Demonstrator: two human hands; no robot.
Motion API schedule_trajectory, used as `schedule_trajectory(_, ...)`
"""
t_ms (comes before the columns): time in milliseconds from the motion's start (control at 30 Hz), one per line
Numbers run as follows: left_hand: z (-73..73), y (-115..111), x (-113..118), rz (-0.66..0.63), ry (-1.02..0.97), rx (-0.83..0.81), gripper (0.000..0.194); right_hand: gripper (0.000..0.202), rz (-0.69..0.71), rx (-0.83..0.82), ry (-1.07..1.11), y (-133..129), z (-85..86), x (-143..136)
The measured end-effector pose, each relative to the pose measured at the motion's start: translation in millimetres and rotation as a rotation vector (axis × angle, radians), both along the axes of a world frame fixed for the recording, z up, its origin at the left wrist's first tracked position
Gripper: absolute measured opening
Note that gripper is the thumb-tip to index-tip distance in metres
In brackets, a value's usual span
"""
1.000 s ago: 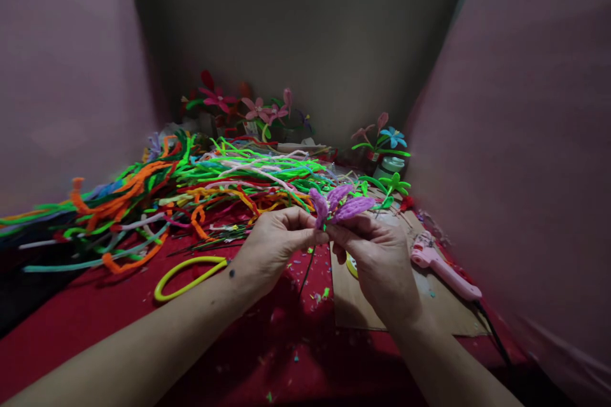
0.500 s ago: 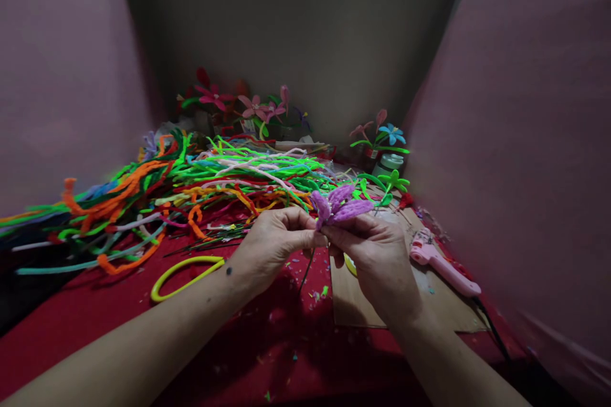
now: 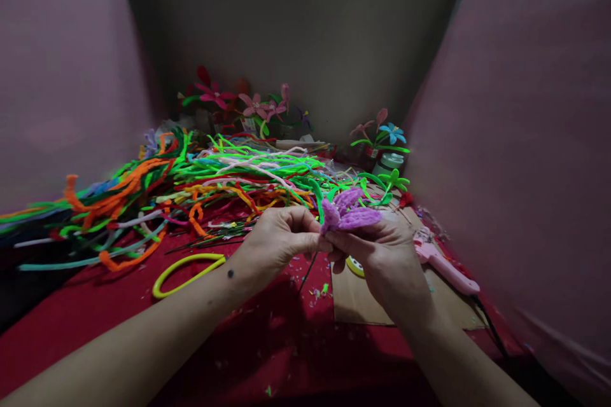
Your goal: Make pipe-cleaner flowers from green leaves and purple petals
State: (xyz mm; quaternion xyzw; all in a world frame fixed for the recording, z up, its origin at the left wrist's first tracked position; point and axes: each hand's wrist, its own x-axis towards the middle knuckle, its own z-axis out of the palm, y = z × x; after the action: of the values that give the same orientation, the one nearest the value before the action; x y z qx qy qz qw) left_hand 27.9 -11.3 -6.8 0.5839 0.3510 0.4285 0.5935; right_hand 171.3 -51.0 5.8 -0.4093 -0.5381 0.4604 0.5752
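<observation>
A purple pipe-cleaner flower [image 3: 356, 213] is held up between my two hands, its petals spread toward the right. My left hand [image 3: 281, 235] pinches the flower's base between thumb and fingers. From the other side my right hand [image 3: 382, 251] also grips the base, thumb against curled fingers. A thin dark stem [image 3: 308, 272] slants down below the fingers. The exact grip at the base is hidden by my fingertips. Beneath my right hand, a yellow round thing [image 3: 355, 266] shows in part.
A heap of coloured pipe cleaners [image 3: 248, 165] covers the back left. Yellow scissor handles [image 3: 186, 273] lie by my left forearm. A pink glue gun [image 3: 446, 264] rests at the right on a cardboard sheet [image 3: 363, 305]. Pipe-cleaner flowers [image 3: 258, 108] stand behind, on the red cloth [image 3: 229, 356].
The purple flower has shifted slightly right and turned a little in my fingers. My right hand has moved slightly right with it. Green leaf shapes behind the flower now show more.
</observation>
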Motion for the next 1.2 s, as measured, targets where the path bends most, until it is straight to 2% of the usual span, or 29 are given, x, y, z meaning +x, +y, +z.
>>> schedule_trajectory(200, 4.5, -2, 0, 0.019, 0.044, 0.032, 0.015, 0.012, 0.022, -0.033, -0.007, 4, 1.0, 1)
schedule_trajectory(600, 7.1, -1, -3, 0.028, 0.072, 0.047, 0.016, 0.006, 0.098, -0.006, 0.106, 18, -14.4, 2)
schedule_trajectory(700, 9.2, -1, -3, -0.028, 0.042, 0.010, 0.015, 0.003, 0.191, -0.063, 0.139, 22, -14.5, 4)
schedule_trajectory(867, 9.8, 0, -5, -0.144, 0.012, -0.059, 0.007, 0.012, 0.351, -0.168, 0.239, 27, -12.3, 7)
schedule_trajectory(1000, 6.8, 2, -6, -0.152, 0.023, -0.052, 0.008, 0.007, 0.340, -0.181, 0.257, 29, -13.8, 5)
schedule_trajectory(1200, 6.1, 0, -5, -0.122, 0.039, -0.050, 0.010, 0.005, 0.307, -0.106, 0.293, 26, -19.1, 2)
